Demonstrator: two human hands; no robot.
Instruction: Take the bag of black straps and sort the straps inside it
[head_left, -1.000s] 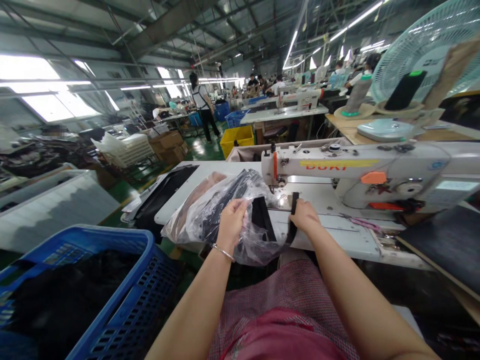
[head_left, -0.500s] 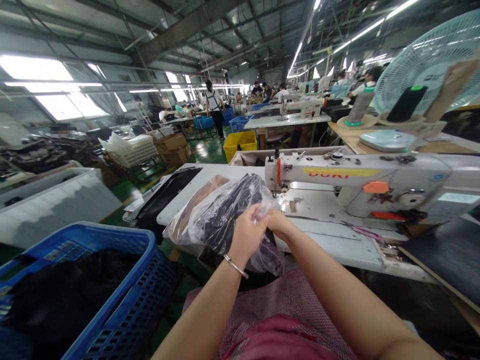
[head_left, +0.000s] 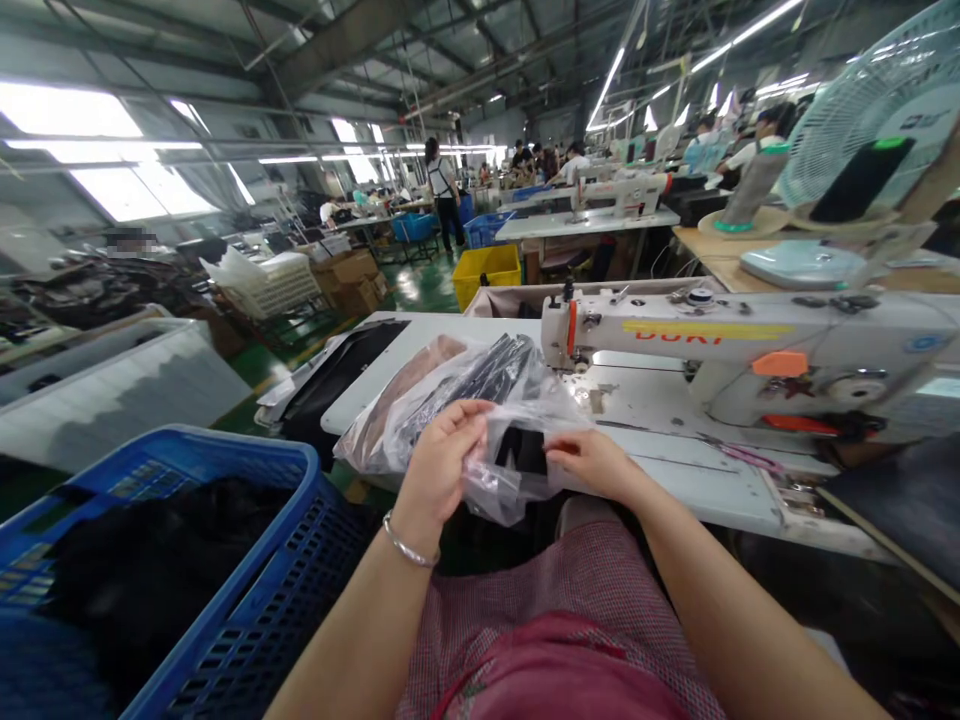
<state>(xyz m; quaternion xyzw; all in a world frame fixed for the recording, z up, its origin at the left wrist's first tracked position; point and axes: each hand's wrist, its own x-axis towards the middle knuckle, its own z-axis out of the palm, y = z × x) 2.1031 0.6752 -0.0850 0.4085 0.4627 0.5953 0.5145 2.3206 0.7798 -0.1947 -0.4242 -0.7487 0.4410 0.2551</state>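
A clear plastic bag [head_left: 517,485] lies over the front edge of the sewing table, its mouth spread between my hands. Inside it are dark folded pieces [head_left: 491,370], and a brown piece [head_left: 420,375] shows at its left end. My left hand [head_left: 446,455], a silver bangle at its wrist, pinches the left side of the bag's mouth. On the opposite side, my right hand [head_left: 592,462] grips the plastic with bent fingers. Just beyond my right hand stands the head of a white sewing machine [head_left: 675,335].
At my left stands a blue basket [head_left: 300,500] with black material in it. Black sheets [head_left: 341,375] lie on the table's left end. Pink-handled scissors [head_left: 750,457] rest right of the needle area. Behind are a yellow bin [head_left: 487,270], a fan [head_left: 877,130] and several people.
My hands, close together before at the gathered plastic, have moved apart, left hand leftward and right hand rightward. The bag's mouth has opened between them.
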